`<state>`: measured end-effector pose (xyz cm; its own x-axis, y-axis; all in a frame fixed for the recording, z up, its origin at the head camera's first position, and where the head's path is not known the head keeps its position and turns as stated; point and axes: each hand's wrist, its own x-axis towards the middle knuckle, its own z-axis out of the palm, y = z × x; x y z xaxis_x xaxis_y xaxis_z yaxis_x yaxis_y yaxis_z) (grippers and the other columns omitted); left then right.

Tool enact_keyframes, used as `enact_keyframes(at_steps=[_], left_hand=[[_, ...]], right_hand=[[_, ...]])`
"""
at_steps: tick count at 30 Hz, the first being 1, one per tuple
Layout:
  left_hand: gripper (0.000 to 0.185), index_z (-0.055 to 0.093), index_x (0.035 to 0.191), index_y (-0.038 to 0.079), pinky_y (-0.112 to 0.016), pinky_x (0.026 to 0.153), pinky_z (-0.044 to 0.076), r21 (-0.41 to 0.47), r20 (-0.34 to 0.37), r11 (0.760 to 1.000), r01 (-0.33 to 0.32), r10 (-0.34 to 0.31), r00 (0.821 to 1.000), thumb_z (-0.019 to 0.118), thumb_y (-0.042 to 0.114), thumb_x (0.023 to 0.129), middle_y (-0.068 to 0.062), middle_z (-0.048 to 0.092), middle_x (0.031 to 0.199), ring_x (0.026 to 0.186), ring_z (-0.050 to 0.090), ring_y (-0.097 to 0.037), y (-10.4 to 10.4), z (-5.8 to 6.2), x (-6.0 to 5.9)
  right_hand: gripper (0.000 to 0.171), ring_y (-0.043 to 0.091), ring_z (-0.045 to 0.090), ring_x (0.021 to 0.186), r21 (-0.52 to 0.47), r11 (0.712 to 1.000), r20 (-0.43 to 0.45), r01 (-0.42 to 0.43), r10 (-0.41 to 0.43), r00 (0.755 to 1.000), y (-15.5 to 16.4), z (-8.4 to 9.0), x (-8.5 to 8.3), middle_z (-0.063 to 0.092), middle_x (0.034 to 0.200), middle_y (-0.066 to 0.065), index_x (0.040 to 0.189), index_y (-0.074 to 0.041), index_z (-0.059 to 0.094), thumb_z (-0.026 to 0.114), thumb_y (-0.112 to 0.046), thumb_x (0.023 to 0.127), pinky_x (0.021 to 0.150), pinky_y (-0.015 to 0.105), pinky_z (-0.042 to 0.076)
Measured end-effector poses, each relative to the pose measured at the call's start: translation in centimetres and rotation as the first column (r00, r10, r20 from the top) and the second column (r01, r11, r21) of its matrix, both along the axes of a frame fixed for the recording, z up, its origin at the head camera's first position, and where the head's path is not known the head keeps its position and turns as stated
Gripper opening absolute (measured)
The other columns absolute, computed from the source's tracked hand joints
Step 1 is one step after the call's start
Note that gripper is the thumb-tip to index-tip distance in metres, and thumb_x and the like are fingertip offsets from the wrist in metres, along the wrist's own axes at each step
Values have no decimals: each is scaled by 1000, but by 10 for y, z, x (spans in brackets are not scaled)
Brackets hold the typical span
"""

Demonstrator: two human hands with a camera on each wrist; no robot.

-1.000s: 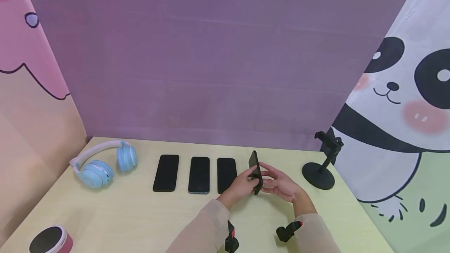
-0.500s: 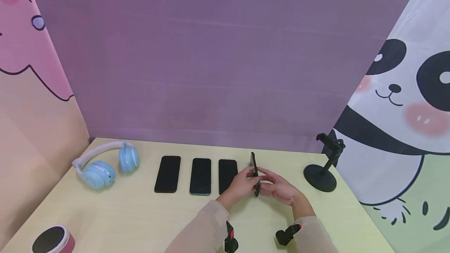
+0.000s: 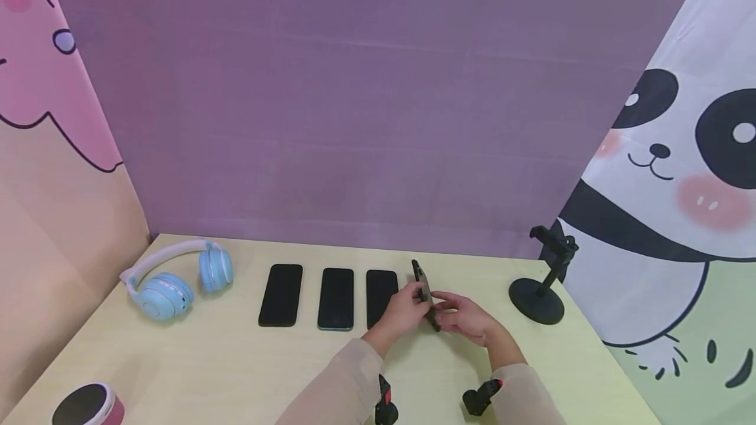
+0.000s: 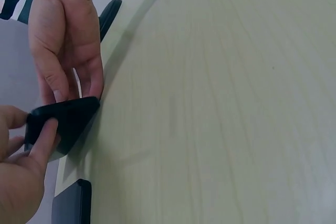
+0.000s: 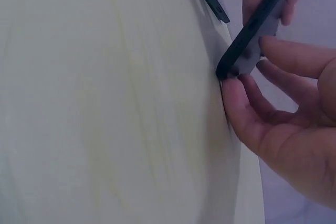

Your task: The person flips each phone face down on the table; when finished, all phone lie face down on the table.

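A black smartphone (image 3: 422, 284) stands tilted on edge between my two hands, low over the right half of the table. My left hand (image 3: 403, 312) pinches it, thumb on one face and fingers on the other; in the left wrist view the thumb (image 4: 44, 140) lies along the phone's dark side. My right hand (image 3: 466, 320) is at its lower end, fingers bent loosely and spread. In the right wrist view those fingertips (image 5: 268, 48) are right at the phone's grey face and lower corner. Beside my left hand lies another black smartphone (image 3: 380, 290), partly covered by the hand.
Two more black smartphones (image 3: 280, 295) lie in line to the left, screens up. Blue and white headphones (image 3: 168, 295) sit at the table's left, and a pink round item with a black top (image 3: 83, 405) at front left. A black stand (image 3: 536, 302) is at the right.
The smartphone has turned in my hands: its top now leans left and its lower end points right. My hands have stayed in almost the same place.
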<state>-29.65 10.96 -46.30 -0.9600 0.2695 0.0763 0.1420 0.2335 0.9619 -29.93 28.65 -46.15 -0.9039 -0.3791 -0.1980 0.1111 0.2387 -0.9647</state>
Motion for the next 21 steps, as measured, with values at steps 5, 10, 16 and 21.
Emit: enact_keyframes(at_steps=[5, 10, 16, 21], left_hand=[[37, 51, 124, 2, -33, 77, 46, -211, -79, 977, -37, 21, 997, 56, 10, 88, -14, 59, 108, 92, 57, -18, -2, -1, 0], [40, 51, 123, 0, -38, 87, 42, -297, -127, 952, -78, 42, 991, 59, 11, 86, -15, 55, 116, 106, 52, -24, -1, -3, 0], [44, 53, 119, -3, -38, 89, 40, -360, -171, 925, -120, 61, 983, 66, 13, 81, -18, 51, 114, 107, 49, -27, 1, -8, 1], [49, 52, 119, -4, -37, 89, 40, -410, -206, 900, -148, 67, 976, 71, 15, 77, -19, 51, 113, 106, 49, -28, 5, -11, 1]], right_hand=[[61, 23, 54, 90, 100, 993, -35, 56, -53, 998, -2, -1, 0, 40, 116, 26, 135, 8, 30, 60, 2, 82, 79, 36, 46], [60, 24, 54, 90, 159, 984, -57, 79, -71, 996, -4, -1, 1, 43, 114, 26, 133, 9, 34, 63, 1, 80, 78, 38, 46], [58, 24, 53, 87, 211, 969, -83, 130, -114, 990, -5, -2, 3, 47, 108, 22, 130, 10, 38, 64, 4, 78, 77, 36, 46], [59, 23, 53, 84, 249, 954, -120, 169, -142, 982, -6, -5, 2, 51, 101, 19, 129, 9, 41, 65, 6, 75, 73, 33, 46]])
